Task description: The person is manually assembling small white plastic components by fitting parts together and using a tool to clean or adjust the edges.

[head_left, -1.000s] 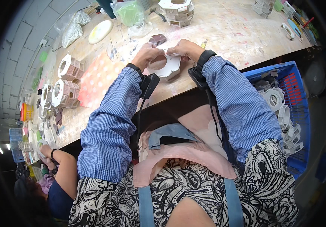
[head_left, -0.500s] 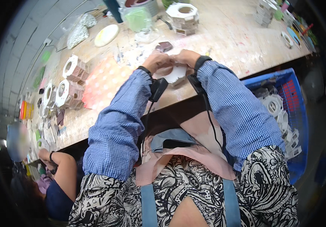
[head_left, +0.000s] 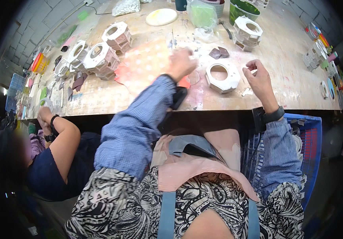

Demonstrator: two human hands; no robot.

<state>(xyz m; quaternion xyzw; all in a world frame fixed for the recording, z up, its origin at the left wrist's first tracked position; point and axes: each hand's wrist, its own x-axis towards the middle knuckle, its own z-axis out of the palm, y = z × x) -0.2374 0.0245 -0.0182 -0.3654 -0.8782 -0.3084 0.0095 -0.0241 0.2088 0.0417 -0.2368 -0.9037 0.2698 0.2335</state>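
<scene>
Right fingers (head_left: 255,63) pinching white piece (head_left: 254,71), octagonal frame (head_left: 224,85) nearby.

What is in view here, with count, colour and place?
Table: one, pale wood, across the middle
Octagonal piece: one, white with round hole, between the hands
Strip: one, white, by octagonal piece
Octagonal stacks: at least six, whitish, table's left, back and right
Dotted sheet: one, orange, left of octagonal piece
Squarish scraps: about two, dark brown, behind octagonal piece
Disc: one, cream, table's back
Bucket: one, green, table's back
Bags: at least two, clear, table's back
Tub: one, yellow and red, far left
Crate: one, blue, lower right
Co-worker: one, dark clothing, lower left
Left hand: one, blurred, checked blue sleeve, over dotted sheet's edge
Right hand: one, checked blue sleeve, right of octagonal piece, pinching small white piece
</scene>
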